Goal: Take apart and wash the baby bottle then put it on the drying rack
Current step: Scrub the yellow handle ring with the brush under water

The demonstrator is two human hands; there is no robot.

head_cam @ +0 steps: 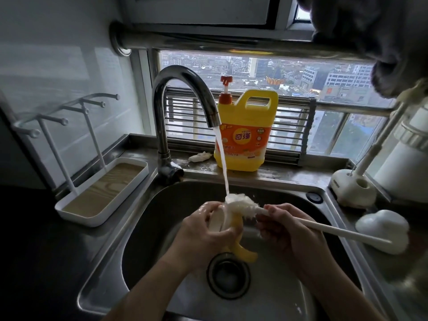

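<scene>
You're brushing the bottle collar (219,220) under the faucet (185,89) stream.
Left hand (203,230) fingers curl round the collar, right hand (287,230) pinches the bottle brush (240,205) stem, bristles at its rim, over the sink (139,228).

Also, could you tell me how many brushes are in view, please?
2. One bottle brush is held in the right hand under the running water; a second brush stands in a holder right of the sink, its head partly hidden.

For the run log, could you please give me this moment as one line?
step: scrubbing | left hand: holds bottle part | right hand: holds brush | tap: running
</scene>
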